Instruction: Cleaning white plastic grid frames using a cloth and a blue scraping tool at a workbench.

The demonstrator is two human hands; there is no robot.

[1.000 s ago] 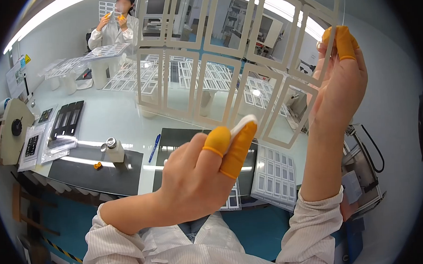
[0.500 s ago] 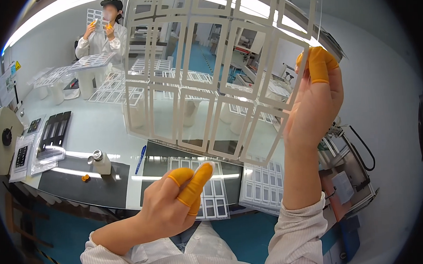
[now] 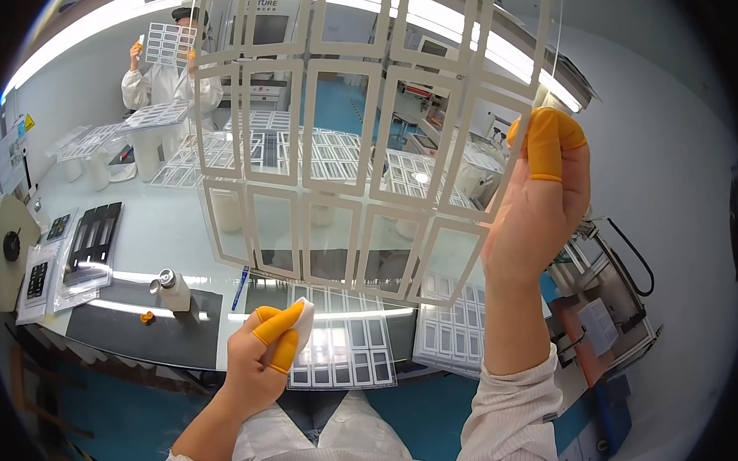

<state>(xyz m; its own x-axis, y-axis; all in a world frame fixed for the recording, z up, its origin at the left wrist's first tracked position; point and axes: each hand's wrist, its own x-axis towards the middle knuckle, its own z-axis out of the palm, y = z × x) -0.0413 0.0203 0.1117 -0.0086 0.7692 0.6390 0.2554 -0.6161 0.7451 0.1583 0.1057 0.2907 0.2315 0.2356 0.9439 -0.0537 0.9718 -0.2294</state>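
Observation:
A large clear sheet (image 3: 376,202) printed with rows of pale grey rectangular frames stands tilted up before me. My right hand (image 3: 537,211), with orange finger cots on its fingertips, pinches the sheet's right edge. Below the sheet, my left hand (image 3: 263,354) is closed on a folded white wipe (image 3: 305,322), apart from the sheet. It wears orange finger cots too. Under and beside that hand, a flat sheet of framed rectangles (image 3: 350,367) lies at the table's near edge. More such sheets (image 3: 448,334) lie to its right.
A dispenser bottle (image 3: 175,293), loose orange finger cots (image 3: 147,318) and a blue pen (image 3: 240,288) are on the left. Black slotted panels (image 3: 96,234) lie beyond them. Across the table a co-worker (image 3: 161,90) holds up a similar sheet. Framed sheets rest on white cylinders (image 3: 146,154).
My left hand has moved left and slightly down, bringing the wipe into plain view. The held sheet and my right hand have shifted a little left and down. The co-worker's sheet is raised across the face.

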